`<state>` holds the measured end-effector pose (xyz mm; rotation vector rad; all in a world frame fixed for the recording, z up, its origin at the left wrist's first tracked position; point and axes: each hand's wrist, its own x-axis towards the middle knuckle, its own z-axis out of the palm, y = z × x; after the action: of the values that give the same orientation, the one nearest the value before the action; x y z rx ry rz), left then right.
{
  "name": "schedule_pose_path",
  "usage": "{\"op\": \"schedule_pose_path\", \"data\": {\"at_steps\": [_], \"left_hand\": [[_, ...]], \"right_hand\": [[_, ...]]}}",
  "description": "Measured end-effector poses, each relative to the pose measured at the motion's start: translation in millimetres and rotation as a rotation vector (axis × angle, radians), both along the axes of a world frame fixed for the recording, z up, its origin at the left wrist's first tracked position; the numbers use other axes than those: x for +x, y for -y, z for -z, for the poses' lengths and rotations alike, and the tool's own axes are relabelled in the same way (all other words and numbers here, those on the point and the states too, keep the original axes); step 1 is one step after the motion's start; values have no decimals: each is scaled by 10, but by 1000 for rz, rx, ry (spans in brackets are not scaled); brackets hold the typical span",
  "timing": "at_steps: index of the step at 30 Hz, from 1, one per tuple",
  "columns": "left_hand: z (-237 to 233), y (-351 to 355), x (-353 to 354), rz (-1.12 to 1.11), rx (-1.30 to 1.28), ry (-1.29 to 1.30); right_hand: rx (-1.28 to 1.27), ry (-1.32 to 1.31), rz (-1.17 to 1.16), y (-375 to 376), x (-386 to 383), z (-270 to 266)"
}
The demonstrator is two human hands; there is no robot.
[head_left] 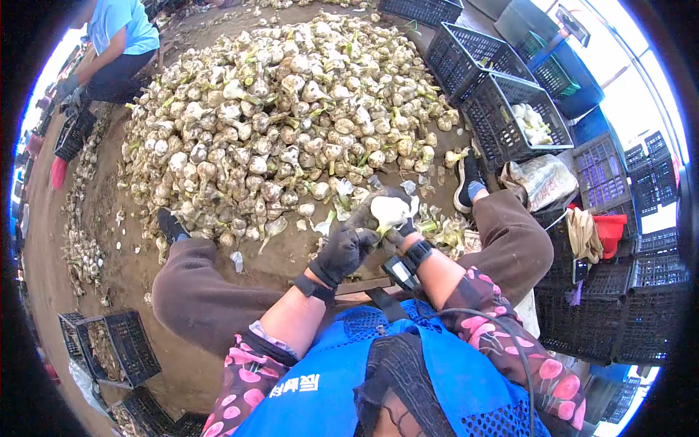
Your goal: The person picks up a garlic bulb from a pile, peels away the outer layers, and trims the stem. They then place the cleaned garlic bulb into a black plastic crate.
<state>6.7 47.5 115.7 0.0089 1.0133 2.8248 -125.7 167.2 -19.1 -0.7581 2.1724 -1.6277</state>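
A peeled-looking white garlic bulb is held in front of my lap, its greenish stem end pointing down towards me. My right hand, in a dark glove, wraps round the bulb from its far side and right. My left hand, also in a dark glove, is closed beside the stem; what its fingers grip is hidden. Beyond both hands rises a large heap of garlic bulbs with soil and stems on them. Loose skins and cut stems lie on the ground by my right hand.
Black crates stand right of the heap, one holding white bulbs. A white sack and a red cloth lie at the right. More crates sit at lower left. Another person crouches at upper left.
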Motion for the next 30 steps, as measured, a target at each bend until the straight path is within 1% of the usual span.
{"op": "schedule_pose_path", "data": {"at_steps": [1, 3, 4, 5, 7, 8, 9, 11, 12, 13, 14, 15, 16, 17, 18, 19, 21, 22, 23, 24, 25, 27, 28, 29, 30], "left_hand": [[-12, -23, 8, -76, -7, 28], [-2, 72, 32, -49, -60, 23], [8, 123, 30, -25, -107, 15], [25, 138, 3, -36, -106, 14], [124, 127, -56, -96, 79, 44], [282, 161, -79, -73, 50, 32], [298, 149, -82, -73, 53, 33], [310, 102, -89, -168, -100, 122], [313, 96, -95, -165, -99, 121], [322, 106, -96, -199, -360, 66], [335, 120, -90, -232, -623, 11], [482, 118, -91, -232, -627, 15], [523, 112, -103, -236, -926, 18], [564, 107, -102, -236, -1224, 21], [606, 71, -37, -299, -1072, -51], [600, 63, -37, -297, -1073, -46], [584, 75, -73, -259, -985, 178], [521, 119, -69, -258, -986, 178], [406, 187, -45, -122, -748, 211], [310, 217, -32, 14, -508, 240], [249, 165, -36, 20, -509, 237], [174, 13, -38, -127, 179, 276], [358, 38, -32, -54, 276, 283], [400, 46, -19, -45, 273, 285], [443, 49, -4, -19, 339, 263]], "right_hand": [[681, -392, -42, -53, -142, -188], [4, -133, 235, -115, -156, -86], [298, -164, 235, -156, -83, -606], [367, -254, 152, -264, -73, -712], [53, 156, 165, -397, -58, -709], [34, 238, 171, -357, 74, -993], [38, 239, 171, -265, 195, -1134], [-77, -113, 230, -105, 417, -1323], [66, -104, 210, -119, 476, -1420], [64, -104, 211, -106, 480, -1418], [81, -250, 222, -82, 490, -1408], [97, -392, 233, -64, 505, -1392], [92, -456, 201, -40, 497, -1370], [90, -450, 200, -18, 498, -1358], [128, -449, 197, 6, 508, -1351], [168, -448, 195, 29, 519, -1350], [206, -446, 194, 43, 517, -1339], [234, -411, 224, 35, 506, -1332], [263, -375, 255, 15, 487, -1322], [285, -425, 263, -49, 400, -1107], [286, -426, 270, -64, 357, -1127], [274, -463, 296, -82, 273, -1169], [310, -529, 270, -101, 246, -1146], [311, -527, 279, -109, 209, -1072], [317, -470, 321, -107, 162, -979]]}}
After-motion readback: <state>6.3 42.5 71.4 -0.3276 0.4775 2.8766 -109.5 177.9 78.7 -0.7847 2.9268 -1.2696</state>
